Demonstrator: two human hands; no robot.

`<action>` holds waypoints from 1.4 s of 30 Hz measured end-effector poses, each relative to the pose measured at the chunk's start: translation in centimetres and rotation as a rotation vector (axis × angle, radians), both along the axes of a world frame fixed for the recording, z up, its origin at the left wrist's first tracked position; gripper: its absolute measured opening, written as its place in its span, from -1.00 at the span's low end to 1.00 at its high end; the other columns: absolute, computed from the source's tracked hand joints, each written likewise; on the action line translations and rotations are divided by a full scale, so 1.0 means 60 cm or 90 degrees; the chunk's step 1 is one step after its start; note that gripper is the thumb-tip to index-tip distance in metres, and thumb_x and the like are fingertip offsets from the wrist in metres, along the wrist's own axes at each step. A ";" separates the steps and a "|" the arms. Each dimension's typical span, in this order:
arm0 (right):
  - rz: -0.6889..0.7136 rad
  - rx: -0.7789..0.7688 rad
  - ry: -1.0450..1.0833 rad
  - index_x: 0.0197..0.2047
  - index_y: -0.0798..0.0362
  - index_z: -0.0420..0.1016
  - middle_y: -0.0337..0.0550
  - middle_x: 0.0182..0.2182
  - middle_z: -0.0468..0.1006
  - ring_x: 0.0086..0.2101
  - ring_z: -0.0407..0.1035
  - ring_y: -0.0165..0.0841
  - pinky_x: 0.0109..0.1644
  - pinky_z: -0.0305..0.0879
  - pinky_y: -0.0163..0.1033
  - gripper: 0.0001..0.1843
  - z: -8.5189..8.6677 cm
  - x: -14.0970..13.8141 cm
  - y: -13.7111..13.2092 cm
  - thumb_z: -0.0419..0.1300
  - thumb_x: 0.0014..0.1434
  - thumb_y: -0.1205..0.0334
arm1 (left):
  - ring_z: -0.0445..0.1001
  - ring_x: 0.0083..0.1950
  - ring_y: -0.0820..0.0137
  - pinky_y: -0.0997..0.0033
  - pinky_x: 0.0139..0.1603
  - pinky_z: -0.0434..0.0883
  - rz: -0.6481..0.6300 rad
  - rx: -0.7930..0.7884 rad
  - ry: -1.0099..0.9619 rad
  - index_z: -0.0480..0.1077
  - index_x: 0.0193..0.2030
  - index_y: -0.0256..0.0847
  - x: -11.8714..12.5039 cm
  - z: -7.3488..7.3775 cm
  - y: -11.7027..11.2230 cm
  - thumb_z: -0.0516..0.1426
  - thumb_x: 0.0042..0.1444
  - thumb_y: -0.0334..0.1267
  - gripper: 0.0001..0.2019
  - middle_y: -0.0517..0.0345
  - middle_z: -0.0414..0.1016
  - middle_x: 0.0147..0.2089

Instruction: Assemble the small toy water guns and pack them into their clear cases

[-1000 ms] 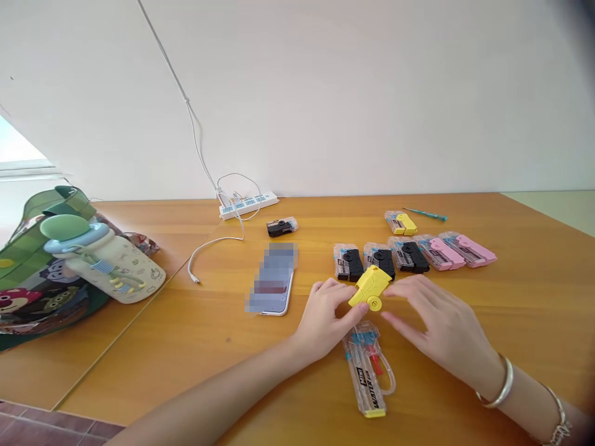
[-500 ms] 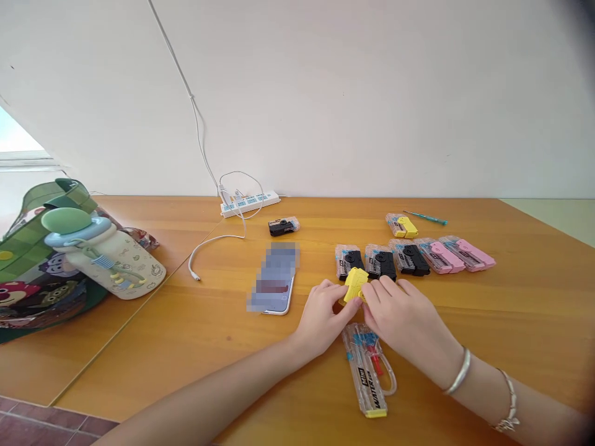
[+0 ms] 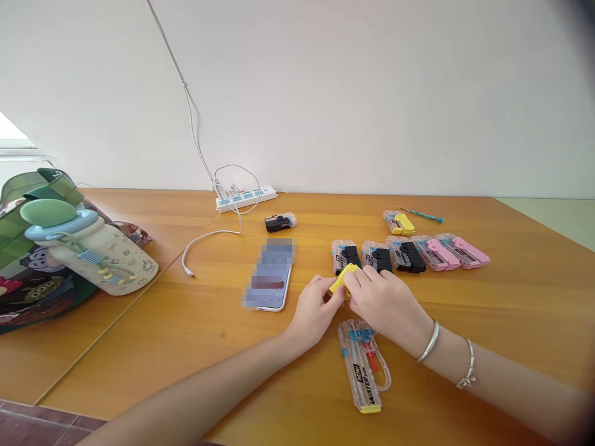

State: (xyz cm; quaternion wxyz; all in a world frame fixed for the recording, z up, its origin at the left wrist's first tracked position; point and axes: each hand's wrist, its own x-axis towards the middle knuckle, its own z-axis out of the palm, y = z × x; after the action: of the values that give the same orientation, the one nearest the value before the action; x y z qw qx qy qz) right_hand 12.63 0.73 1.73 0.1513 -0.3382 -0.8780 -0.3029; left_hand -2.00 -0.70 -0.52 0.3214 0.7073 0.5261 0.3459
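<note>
Between my two hands is a yellow plastic part (image 3: 343, 279), partly covered by my fingers. My left hand (image 3: 316, 310) pinches it from the left, thumb below. My right hand (image 3: 381, 300), wearing a silver bangle, grips its right side with curled fingers. Just below lies a clear water gun body (image 3: 360, 368) marked "MINI WATER GUN", with blue and red inner parts, a clear tube loop and a yellow end. Beyond my hands are folded water guns in a row: black ones (image 3: 346, 257) and pink ones (image 3: 467, 251).
A yellow folded water gun (image 3: 398, 223) and a teal screwdriver (image 3: 423, 215) lie at the back right. A black one (image 3: 280, 222) sits behind the phone (image 3: 274, 279). The power strip (image 3: 246, 198), white cable (image 3: 204, 238), bottle (image 3: 111, 254) and green bag (image 3: 18, 248) are leftward.
The yellow part has turned in my hands and is tilted more, with my right fingers covering more of it. The whole view has shifted slightly.
</note>
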 end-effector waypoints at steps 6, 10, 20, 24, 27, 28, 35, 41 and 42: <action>0.014 -0.174 0.190 -0.30 0.08 0.39 -0.23 -0.53 0.48 -0.53 0.33 -0.40 -0.49 0.09 -0.29 -0.75 0.003 0.064 0.015 -0.10 0.25 0.38 | 0.29 -0.24 0.33 0.36 -0.22 0.29 -0.012 -0.005 -0.050 0.38 -0.40 -0.18 0.000 0.006 -0.002 -0.10 0.25 -0.13 -0.67 0.19 0.46 -0.38; 0.021 -0.207 0.215 -0.22 0.03 0.44 -0.19 -0.40 0.54 -0.35 0.38 -0.33 -0.36 0.23 -0.28 -0.78 -0.017 0.098 0.021 -0.03 0.28 0.33 | 0.27 -0.21 0.31 0.31 -0.14 0.30 -0.038 0.039 -0.008 0.43 -0.39 -0.17 0.003 0.009 -0.003 0.01 0.20 -0.18 -0.76 0.17 0.44 -0.40; 0.078 -0.309 0.291 -0.28 0.05 0.39 -0.11 -0.36 0.49 -0.30 0.31 -0.27 -0.28 0.32 -0.19 -0.79 -0.017 0.093 0.007 -0.04 0.21 0.42 | 0.28 -0.14 0.28 0.21 -0.03 0.29 -0.103 0.115 0.065 0.49 -0.35 -0.13 0.009 0.014 -0.009 0.10 0.13 -0.29 -0.86 0.13 0.50 -0.26; 0.139 -0.358 0.357 -0.14 0.04 0.39 -0.14 -0.35 0.50 -0.32 0.34 -0.32 -0.28 0.31 -0.22 -0.78 -0.008 0.089 -0.010 -0.06 0.27 0.34 | 0.27 -0.03 0.28 0.23 0.06 0.28 -0.118 0.129 0.027 0.49 -0.23 -0.09 0.008 0.011 -0.008 0.08 0.09 -0.43 -0.79 0.15 0.48 -0.09; 0.149 -0.353 0.382 -0.10 0.03 0.38 -0.16 -0.31 0.53 -0.30 0.36 -0.33 -0.26 0.31 -0.23 -0.82 -0.009 0.086 -0.015 0.00 0.27 0.29 | 0.23 0.05 0.28 0.23 0.11 0.26 -0.125 0.120 0.015 0.50 -0.27 -0.08 0.007 0.008 -0.009 0.04 0.09 -0.48 -0.74 0.17 0.43 0.02; 0.156 -0.346 0.387 -0.11 0.02 0.38 -0.16 -0.31 0.53 -0.30 0.37 -0.33 -0.25 0.31 -0.23 -0.83 -0.009 0.085 -0.015 0.02 0.27 0.30 | 0.23 0.06 0.28 0.24 0.11 0.26 -0.128 0.111 0.014 0.50 -0.29 -0.09 0.006 0.008 -0.009 0.00 0.10 -0.51 -0.71 0.17 0.42 0.03; 0.213 -0.290 0.360 -0.15 0.05 0.34 -0.15 -0.28 0.53 -0.26 0.35 -0.33 -0.19 0.31 -0.21 -0.85 -0.012 0.082 -0.011 0.03 0.22 0.40 | 0.25 0.04 0.31 0.27 0.11 0.24 -0.178 0.028 -0.057 0.44 -0.18 -0.12 0.005 0.019 -0.012 -0.15 0.19 -0.46 -0.64 0.12 0.40 -0.02; 0.221 -0.225 0.314 -0.19 0.04 0.33 -0.16 -0.33 0.53 -0.29 0.34 -0.32 -0.24 0.32 -0.21 -0.86 -0.013 0.082 -0.011 0.04 0.19 0.42 | 0.29 -0.21 0.31 0.30 -0.11 0.27 -0.154 0.000 -0.043 0.38 -0.33 -0.21 0.010 0.018 -0.015 -0.05 0.22 -0.20 -0.76 0.13 0.36 -0.33; 0.216 -0.224 0.308 -0.19 0.05 0.34 -0.16 -0.35 0.52 -0.30 0.34 -0.32 -0.25 0.32 -0.21 -0.85 -0.011 0.082 -0.012 0.03 0.18 0.42 | 0.28 -0.25 0.33 0.33 -0.15 0.26 -0.147 0.000 -0.048 0.36 -0.36 -0.22 0.011 0.016 -0.014 -0.06 0.22 -0.18 -0.75 0.14 0.34 -0.36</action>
State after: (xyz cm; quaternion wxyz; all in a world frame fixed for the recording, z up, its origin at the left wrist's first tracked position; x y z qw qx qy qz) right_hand 17.53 0.03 1.04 0.3428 -0.2704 -0.8992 -0.0286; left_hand -1.35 -1.56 0.41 0.3790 0.7497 0.4285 0.3326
